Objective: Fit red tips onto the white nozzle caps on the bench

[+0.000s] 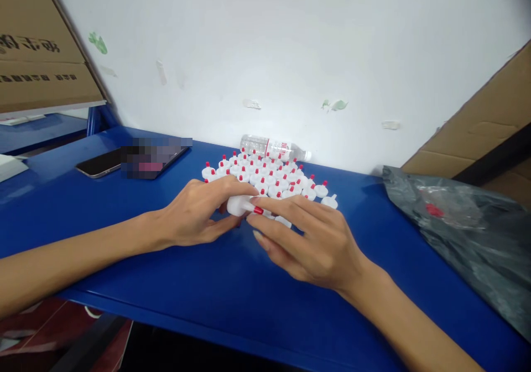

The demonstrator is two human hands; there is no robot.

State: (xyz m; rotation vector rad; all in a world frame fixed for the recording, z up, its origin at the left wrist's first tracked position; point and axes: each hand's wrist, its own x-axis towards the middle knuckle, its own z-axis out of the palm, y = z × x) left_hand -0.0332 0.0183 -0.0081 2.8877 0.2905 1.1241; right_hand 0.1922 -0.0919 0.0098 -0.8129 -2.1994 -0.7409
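Observation:
My left hand (209,208) is closed around a small white nozzle cap (236,206), a rounded piece with a narrow spout, held tilted above the blue table. A red tip (258,210) sits at the end of its spout. My right hand (309,233) has its fingers closed in about this red tip from the other side. Just beyond my hands, several similar white nozzle caps (271,178) stand close together, most with red tips pointing up. One white nozzle cap (330,201) at the right edge of the group shows a bare spout. My fingers hide the nearest ones.
A clear plastic bottle (274,147) lies against the white wall behind the group. Farther left are a phone (102,161) and a dark flat item (160,159), partly blurred. On the right lies a grey plastic bag (468,250) with a clear packet of red pieces (435,210). Cardboard stands at both sides.

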